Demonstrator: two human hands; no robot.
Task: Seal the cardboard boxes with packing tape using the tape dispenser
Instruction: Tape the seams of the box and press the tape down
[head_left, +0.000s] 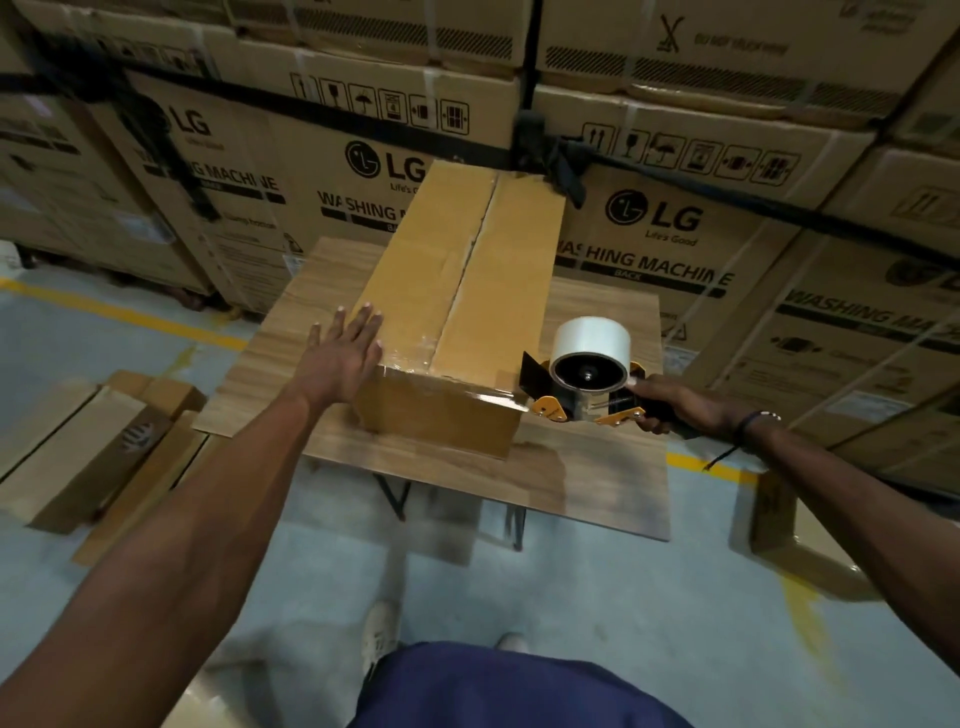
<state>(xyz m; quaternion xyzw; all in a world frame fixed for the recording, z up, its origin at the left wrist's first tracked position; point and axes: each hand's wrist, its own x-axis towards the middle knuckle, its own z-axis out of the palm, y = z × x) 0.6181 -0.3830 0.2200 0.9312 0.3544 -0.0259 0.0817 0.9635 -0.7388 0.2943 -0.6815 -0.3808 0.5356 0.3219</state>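
Fingers (363, 332) of the left hand (340, 358) are lying flat, steadying the box (457, 291) (seam taped), while right hand (680, 405) is gripping the dispenser (587, 374).

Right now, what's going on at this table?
A person is taping up a long cardboard box on a small wooden table. The left hand lies flat against the box's near left corner, steadying it. The right hand grips the handle of a tape dispenser at the box's near right corner, where clear tape runs across the near edge. Tape already shows along the top centre seam. Stacked washing machine cartons stand behind, and other flat boxes lie on the floor.
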